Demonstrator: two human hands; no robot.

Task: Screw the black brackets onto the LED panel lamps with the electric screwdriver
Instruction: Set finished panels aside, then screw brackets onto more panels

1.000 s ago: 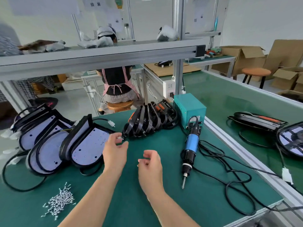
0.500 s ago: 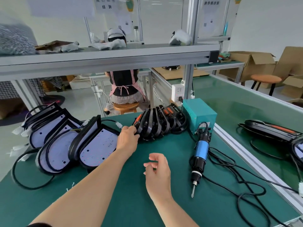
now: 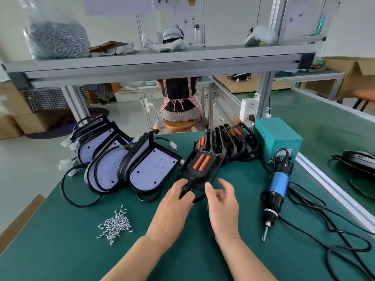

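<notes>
My left hand (image 3: 174, 203) grips the near end of a black bracket (image 3: 200, 167) with two orange strips, held tilted above the green bench. Beside it, my right hand (image 3: 222, 201) hovers with relaxed, half-curled fingers and holds nothing. More black brackets (image 3: 233, 140) lean in a row behind. Several LED panel lamps (image 3: 150, 171) with white faces lie overlapped to the left. The blue electric screwdriver (image 3: 276, 189) lies on the bench to the right, tip toward me. A pile of silver screws (image 3: 115, 225) sits at the front left.
A teal power box (image 3: 280, 136) stands behind the screwdriver, with black cables (image 3: 324, 220) looping over the right of the bench. An aluminium shelf (image 3: 158, 61) spans overhead. A person sits on a stool (image 3: 178, 124) beyond the bench. More lamps (image 3: 359, 161) lie at far right.
My left hand has pulled one bracket out of the row and brought it toward me. My right hand has risen close to the bracket's near end. The view has shifted back to show the screws.
</notes>
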